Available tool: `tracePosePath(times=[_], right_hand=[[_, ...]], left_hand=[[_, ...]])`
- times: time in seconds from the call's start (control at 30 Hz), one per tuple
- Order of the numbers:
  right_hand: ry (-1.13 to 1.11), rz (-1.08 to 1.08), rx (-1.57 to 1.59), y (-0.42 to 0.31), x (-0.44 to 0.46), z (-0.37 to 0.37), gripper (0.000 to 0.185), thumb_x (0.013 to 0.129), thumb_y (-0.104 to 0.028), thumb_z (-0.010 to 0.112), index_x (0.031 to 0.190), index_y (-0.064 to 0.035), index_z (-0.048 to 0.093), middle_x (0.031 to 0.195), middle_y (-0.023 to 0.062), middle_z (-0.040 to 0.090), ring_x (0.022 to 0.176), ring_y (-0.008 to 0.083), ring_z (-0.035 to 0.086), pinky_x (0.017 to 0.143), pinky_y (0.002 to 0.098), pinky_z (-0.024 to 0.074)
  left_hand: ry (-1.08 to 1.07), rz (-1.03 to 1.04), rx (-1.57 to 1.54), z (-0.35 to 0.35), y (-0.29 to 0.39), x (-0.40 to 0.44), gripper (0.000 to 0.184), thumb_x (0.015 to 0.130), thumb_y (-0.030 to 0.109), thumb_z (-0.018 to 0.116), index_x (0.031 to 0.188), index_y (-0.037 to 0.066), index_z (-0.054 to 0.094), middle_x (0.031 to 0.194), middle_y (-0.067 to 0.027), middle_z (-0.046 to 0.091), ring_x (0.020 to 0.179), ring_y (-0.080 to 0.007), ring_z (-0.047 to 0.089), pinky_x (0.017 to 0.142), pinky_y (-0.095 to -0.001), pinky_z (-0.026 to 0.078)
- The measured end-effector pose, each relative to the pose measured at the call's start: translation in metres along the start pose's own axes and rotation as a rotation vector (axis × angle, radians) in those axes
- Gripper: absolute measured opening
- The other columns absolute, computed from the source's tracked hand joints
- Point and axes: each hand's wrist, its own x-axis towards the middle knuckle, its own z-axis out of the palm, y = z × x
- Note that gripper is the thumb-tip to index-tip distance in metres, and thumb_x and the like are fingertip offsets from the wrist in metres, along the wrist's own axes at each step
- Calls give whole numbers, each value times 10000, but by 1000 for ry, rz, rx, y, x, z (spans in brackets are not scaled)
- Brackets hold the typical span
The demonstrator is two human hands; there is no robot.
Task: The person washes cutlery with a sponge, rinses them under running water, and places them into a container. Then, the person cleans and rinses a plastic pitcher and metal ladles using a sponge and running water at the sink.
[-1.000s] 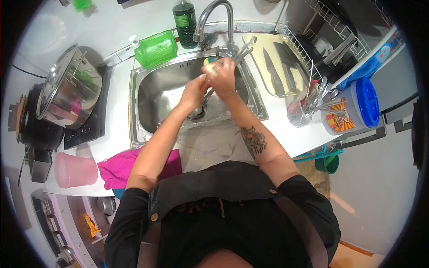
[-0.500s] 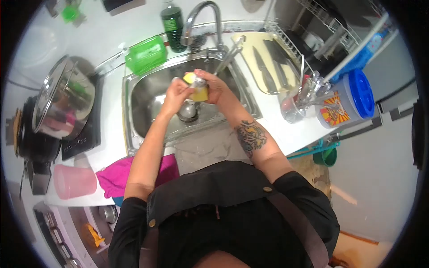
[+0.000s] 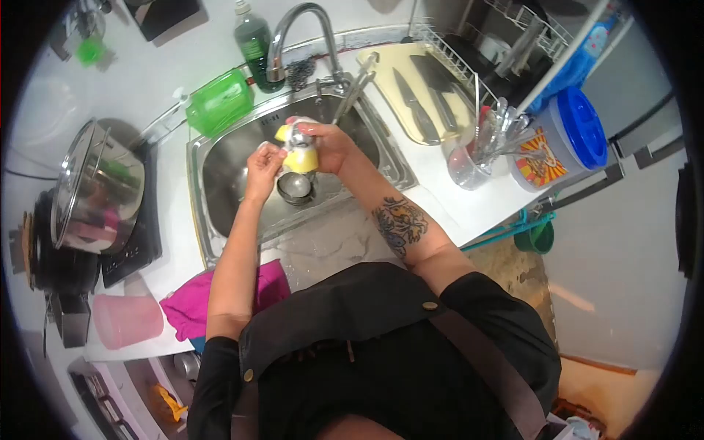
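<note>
Over the steel sink [image 3: 198,165], my right hand [image 3: 330,147] is wrapped round a soapy yellow sponge [image 3: 302,160]. A small shiny metal piece [image 3: 299,138] is pressed against the sponge; its full shape is hidden by foam and fingers. My left hand [image 3: 264,167] is closed in a pinch just left of the sponge, at what looks like a thin dark handle, too small to make out. Below the hands, a small round metal cup [image 3: 295,188] rests in the sink. The curved faucet [image 3: 302,11] rises behind, and no water is seen running from it.
Right of the sink are a cutting board [image 3: 381,64] with two knives, a cutlery holder [image 3: 466,165] and a blue-lidded tub [image 3: 539,154]. Left are a green container [image 3: 220,104], a large pot [image 3: 103,194], a pink cup [image 3: 128,320] and a magenta cloth [image 3: 194,301]. A bottle [image 3: 257,51] stands behind.
The view has shifted and turned. The hands have come down and slightly apart from near the faucet, and the sponge and metal piece between them show more clearly.
</note>
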Motion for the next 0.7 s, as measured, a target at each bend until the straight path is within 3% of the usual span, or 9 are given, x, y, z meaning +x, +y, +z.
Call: tracePosePath(times=[0.1,0.23,0.3,0.33,0.47,0.57,0.6,0.63,0.7], right_hand=[[-3,40,-6,0,1,0,222,743,-92,570,959,-86,519,909,95,573,817,243,578,726,407,481],[280,2,-70,6,7,4,156,732,-136,614,848,-98,518,739,60,552,633,195,574,540,348,493],[450,-45,-396,10,12,8,195,744,-213,633,792,-74,506,678,37,522,566,154,531,486,314,457],[479,-119,-663,15,14,13,305,777,-344,595,757,-60,486,641,19,490,499,125,472,441,291,401],[449,-241,-888,26,25,16,436,816,-492,471,833,-57,495,711,9,490,627,88,469,557,242,392],[404,-423,-982,35,29,16,577,822,-573,364,1023,-39,447,829,30,500,709,91,464,619,235,389],[393,-399,-794,39,28,8,439,811,-448,503,978,-45,456,899,31,466,835,96,442,726,269,383],[385,-393,-794,43,26,2,439,811,-448,503,978,-45,456,899,31,466,835,96,442,726,269,383],[37,-539,-1364,54,21,-10,406,775,-376,584,986,-49,469,947,48,462,874,122,446,739,277,383]], left_hand=[[-76,18,-76,4,3,-2,103,813,129,557,769,67,486,722,12,504,626,-51,470,567,-198,416],[-123,31,11,8,0,-6,162,825,125,535,927,69,422,781,-1,502,705,-66,485,636,-213,413],[-118,24,58,15,0,-10,204,831,129,526,973,66,393,791,-5,500,715,-71,483,653,-217,409],[-56,22,53,21,1,-13,224,841,143,512,992,56,371,796,-10,497,712,-72,473,650,-217,402],[199,57,62,27,5,-11,259,873,199,462,1033,32,347,810,-22,493,727,-71,460,647,-215,392],[412,69,-115,28,21,1,305,876,307,453,1023,42,418,790,-8,464,707,-94,449,613,-230,380],[453,135,-213,25,25,8,325,870,327,459,1017,38,435,771,2,465,660,-83,431,571,-221,363],[494,203,-311,23,34,13,346,864,347,465,1012,34,452,753,12,467,613,-72,412,529,-211,346],[499,188,-449,19,47,19,330,847,348,499,987,50,473,768,16,483,570,-57,373,485,-214,320]])
